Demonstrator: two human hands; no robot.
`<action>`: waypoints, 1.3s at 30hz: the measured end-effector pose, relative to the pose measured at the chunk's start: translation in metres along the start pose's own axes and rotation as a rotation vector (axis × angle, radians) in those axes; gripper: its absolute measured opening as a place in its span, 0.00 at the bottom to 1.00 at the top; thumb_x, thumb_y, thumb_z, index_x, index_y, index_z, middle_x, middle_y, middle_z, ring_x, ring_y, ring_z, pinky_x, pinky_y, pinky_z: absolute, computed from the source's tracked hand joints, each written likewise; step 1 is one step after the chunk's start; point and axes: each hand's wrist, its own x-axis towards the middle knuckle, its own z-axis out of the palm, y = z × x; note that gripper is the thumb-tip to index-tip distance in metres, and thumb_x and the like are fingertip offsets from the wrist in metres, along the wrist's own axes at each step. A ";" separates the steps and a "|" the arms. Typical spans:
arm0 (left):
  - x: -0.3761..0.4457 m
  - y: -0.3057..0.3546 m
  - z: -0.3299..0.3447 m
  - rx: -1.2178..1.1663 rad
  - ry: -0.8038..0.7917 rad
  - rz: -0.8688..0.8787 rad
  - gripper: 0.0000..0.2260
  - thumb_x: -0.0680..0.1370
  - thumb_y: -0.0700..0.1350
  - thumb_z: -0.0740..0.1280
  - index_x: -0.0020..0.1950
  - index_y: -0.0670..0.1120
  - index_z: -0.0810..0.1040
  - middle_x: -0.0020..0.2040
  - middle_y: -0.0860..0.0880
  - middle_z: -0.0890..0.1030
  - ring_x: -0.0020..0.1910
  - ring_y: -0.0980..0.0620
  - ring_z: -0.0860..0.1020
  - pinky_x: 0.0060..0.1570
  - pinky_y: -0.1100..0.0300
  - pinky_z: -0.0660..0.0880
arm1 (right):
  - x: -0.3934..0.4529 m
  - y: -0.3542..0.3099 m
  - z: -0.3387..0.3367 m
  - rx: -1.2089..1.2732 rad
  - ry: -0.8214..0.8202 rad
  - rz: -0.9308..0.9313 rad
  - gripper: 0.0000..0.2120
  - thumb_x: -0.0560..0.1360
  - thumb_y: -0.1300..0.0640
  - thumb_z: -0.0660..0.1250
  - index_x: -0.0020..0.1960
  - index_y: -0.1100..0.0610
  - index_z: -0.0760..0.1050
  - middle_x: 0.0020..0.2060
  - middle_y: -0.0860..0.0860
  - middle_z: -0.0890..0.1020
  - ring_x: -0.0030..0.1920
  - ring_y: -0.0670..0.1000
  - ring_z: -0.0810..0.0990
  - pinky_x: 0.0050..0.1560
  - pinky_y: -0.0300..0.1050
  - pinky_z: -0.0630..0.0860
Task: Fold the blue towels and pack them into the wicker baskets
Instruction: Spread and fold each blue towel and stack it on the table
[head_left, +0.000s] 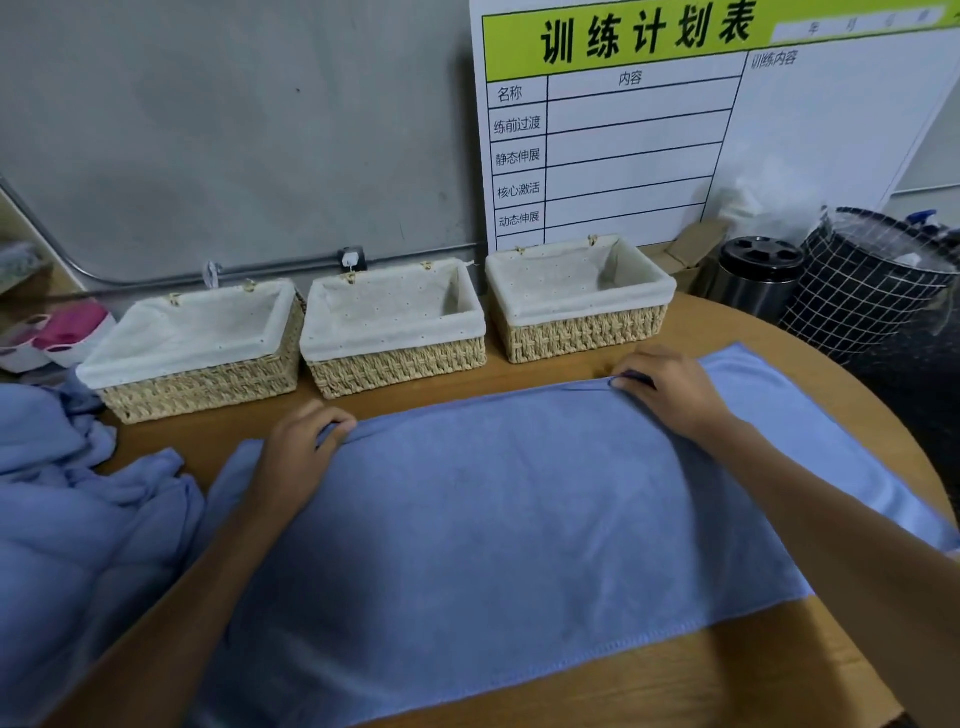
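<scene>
Gym back room: training-plan board (675, 119) against bare grey wall (234, 130).

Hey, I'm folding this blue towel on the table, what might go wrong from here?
The left hand and right hand pinch the towel only along its far edge, so the fold may come out uneven. Its right end lies near the round table's edge and might slip off. The unfolded pile beside it could get caught in.

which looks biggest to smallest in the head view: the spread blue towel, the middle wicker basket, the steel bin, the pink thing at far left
1. spread blue towel, by far the largest
2. middle wicker basket
3. steel bin
4. pink thing, partly cut off, so unsure

The towel lies nearest the camera, which exaggerates its lead.
</scene>
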 end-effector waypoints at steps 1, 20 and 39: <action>0.001 -0.002 0.001 0.006 -0.001 0.001 0.06 0.81 0.43 0.67 0.47 0.47 0.82 0.44 0.52 0.78 0.45 0.49 0.77 0.47 0.53 0.71 | 0.001 0.001 0.000 -0.010 -0.003 -0.006 0.02 0.77 0.57 0.71 0.46 0.55 0.82 0.43 0.50 0.81 0.46 0.52 0.77 0.41 0.48 0.73; -0.101 0.060 -0.032 0.015 -0.030 0.111 0.10 0.79 0.58 0.59 0.43 0.57 0.77 0.43 0.67 0.76 0.44 0.58 0.72 0.52 0.47 0.70 | -0.095 -0.012 -0.045 -0.048 0.062 -0.132 0.16 0.78 0.42 0.61 0.44 0.51 0.80 0.40 0.46 0.82 0.40 0.51 0.81 0.41 0.55 0.74; -0.100 0.045 -0.052 0.057 0.142 0.220 0.20 0.82 0.63 0.55 0.47 0.53 0.80 0.45 0.65 0.76 0.44 0.55 0.70 0.45 0.55 0.65 | -0.089 -0.036 -0.068 -0.259 0.227 -0.229 0.16 0.80 0.45 0.61 0.41 0.51 0.81 0.38 0.44 0.82 0.38 0.49 0.80 0.41 0.45 0.63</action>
